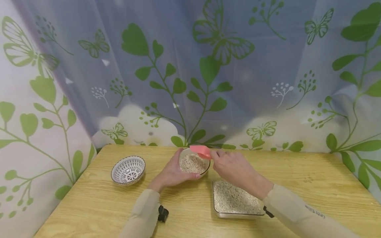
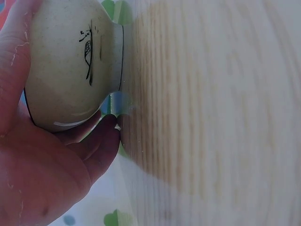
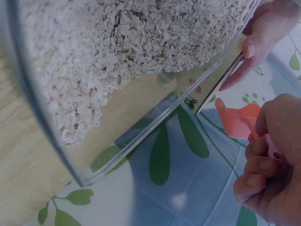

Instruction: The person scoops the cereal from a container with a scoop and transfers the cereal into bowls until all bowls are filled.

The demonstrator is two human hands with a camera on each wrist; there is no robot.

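My left hand (image 1: 171,174) grips a cream bowl (image 1: 184,154) near the table's back edge, its thumb along the near rim. Flaky oats (image 1: 191,164) lie inside it. The left wrist view shows the outer wall of the bowl (image 2: 66,61), with a small dark drawing, tipped against the palm. Just over the bowl's right rim, a pink scoop (image 1: 200,150) is held by its handle in my right hand (image 1: 233,168). In the right wrist view the fingers curl round the handle of the scoop (image 3: 235,120); whether oats are in it is hidden.
A rectangular tray (image 1: 238,215) filled with oats stands under my right forearm, near the front. To the left sits a black-and-white patterned bowl (image 1: 128,170). A printed curtain (image 1: 238,82) hangs right behind the wooden table (image 1: 297,178).
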